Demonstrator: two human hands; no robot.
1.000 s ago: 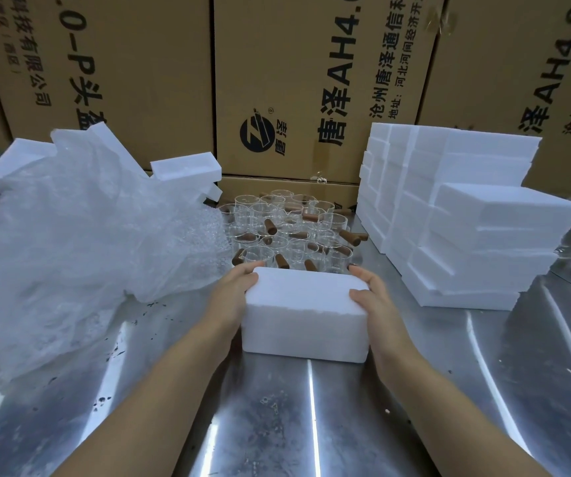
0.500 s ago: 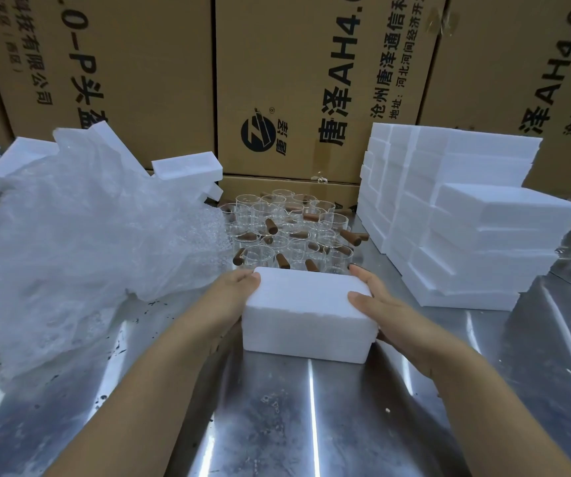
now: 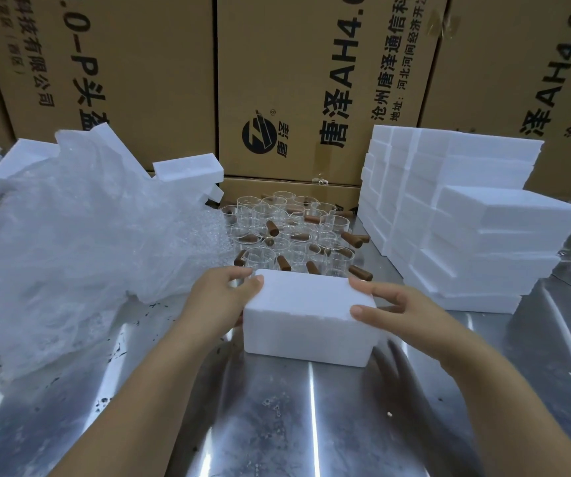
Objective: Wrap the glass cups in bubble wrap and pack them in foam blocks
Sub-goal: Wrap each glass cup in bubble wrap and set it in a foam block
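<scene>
A white foam block (image 3: 306, 318) sat at the centre of the frame on the shiny metal surface (image 3: 277, 425), held from both ends. The left grip (image 3: 222, 297), a bare hand, clasped the block's left end, thumb laid on the top near the far corner and fingers curled round the far side. The right grip (image 3: 404, 311) clasped the right end in the same manner, thumb pressed on the near top corner and fingers stretched along the far top edge. Whether the block held anything inside could not be told, since only its plain top and front faces showed. Just beyond it, above centre in the frame, stood a cluster of clear glass cups (image 3: 291, 232) with spouts and brown handles (image 3: 272, 228), unwrapped and packed close together on the surface. A large crumpled heap of bubble wrap (image 3: 70, 235) filled the left of the frame, its edge reaching the cups' left side. Loose foam pieces (image 3: 187, 168) poked up behind that heap. At the right of the frame rose a neat stack of foam blocks (image 3: 466, 218), near the cups but apart from the held block. Brown cardboard boxes (image 3: 294, 80) printed with black Chinese lettering and a round logo lined the top of the frame behind everything.
</scene>
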